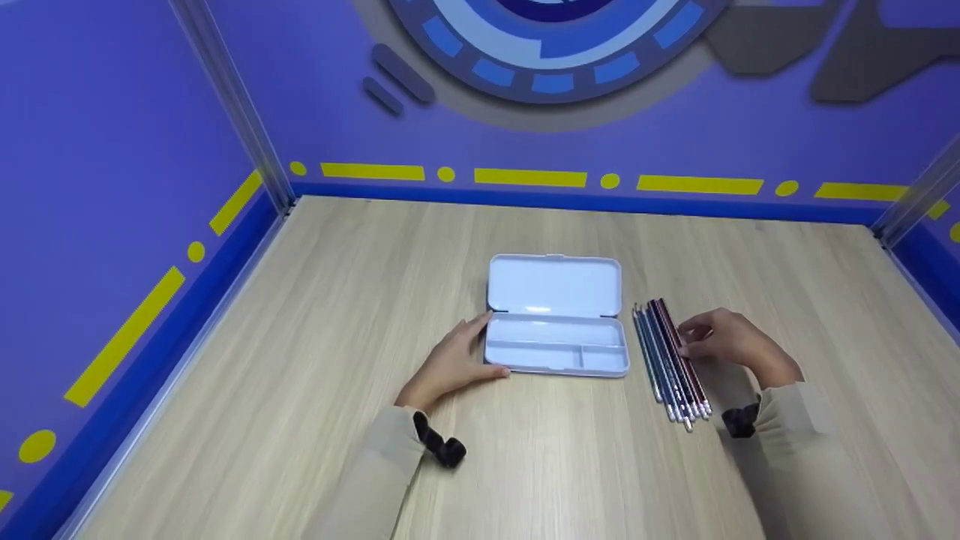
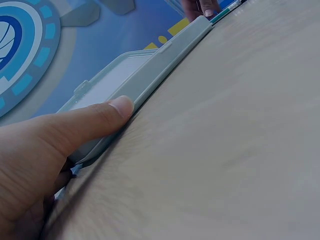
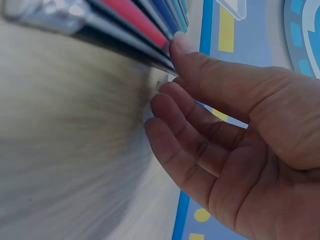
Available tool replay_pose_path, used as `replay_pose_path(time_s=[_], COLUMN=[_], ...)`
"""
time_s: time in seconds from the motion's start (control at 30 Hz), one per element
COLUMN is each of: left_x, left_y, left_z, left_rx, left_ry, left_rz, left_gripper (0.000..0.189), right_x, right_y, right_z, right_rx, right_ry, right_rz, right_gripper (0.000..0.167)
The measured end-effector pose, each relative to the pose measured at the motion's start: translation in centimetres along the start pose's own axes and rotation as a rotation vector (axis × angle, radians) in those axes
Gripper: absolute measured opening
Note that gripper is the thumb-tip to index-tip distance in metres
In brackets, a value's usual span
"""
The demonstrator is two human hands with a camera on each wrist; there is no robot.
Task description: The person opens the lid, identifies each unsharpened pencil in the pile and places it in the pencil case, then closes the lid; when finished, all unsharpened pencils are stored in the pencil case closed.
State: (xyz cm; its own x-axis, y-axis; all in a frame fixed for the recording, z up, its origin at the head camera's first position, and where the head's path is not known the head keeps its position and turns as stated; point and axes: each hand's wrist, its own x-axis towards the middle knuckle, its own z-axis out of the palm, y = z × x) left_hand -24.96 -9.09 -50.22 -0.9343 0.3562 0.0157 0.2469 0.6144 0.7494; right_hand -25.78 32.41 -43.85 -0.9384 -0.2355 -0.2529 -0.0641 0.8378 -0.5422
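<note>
An open white pencil case (image 1: 555,370) lies on the table in the head view, its lid (image 1: 555,285) tipped back and its divided tray facing up. My left hand (image 1: 456,361) grips the case's left end, thumb along the front wall and fingers at the left side; in the left wrist view the thumb (image 2: 100,117) presses that wall. To the right of the case lies a row of pencils (image 1: 664,360), dark, teal and red. With thumb and forefinger, my right hand (image 1: 731,343) pinches the outermost pencil (image 3: 135,52) at the row's right side. The other fingers are loosely curled.
The wooden table (image 1: 315,315) is enclosed by a patterned blue back wall (image 1: 525,150) and side panels. Metal posts (image 1: 232,97) stand at the back corners. Black wrist straps (image 1: 442,442) sit over both sleeves.
</note>
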Motion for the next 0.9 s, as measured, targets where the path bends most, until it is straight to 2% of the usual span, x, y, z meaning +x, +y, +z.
replay_pose_path(time_s=[0.67,0.9], left_x=[-0.06,0.06], left_y=[0.08,-0.01], left_z=[-0.08,-0.03], left_rx=[0.009,0.008], left_ry=[0.010,0.005], left_rz=[0.001,0.003], left_gripper=[0.099,0.100], right_x=[-0.16,-0.23], right_y=[0.60,0.66], right_z=[-0.12,0.14], right_rx=[0.086,0.163], right_ry=[0.003,-0.025], right_rz=[0.051,0.056], right_gripper=[0.052,0.056])
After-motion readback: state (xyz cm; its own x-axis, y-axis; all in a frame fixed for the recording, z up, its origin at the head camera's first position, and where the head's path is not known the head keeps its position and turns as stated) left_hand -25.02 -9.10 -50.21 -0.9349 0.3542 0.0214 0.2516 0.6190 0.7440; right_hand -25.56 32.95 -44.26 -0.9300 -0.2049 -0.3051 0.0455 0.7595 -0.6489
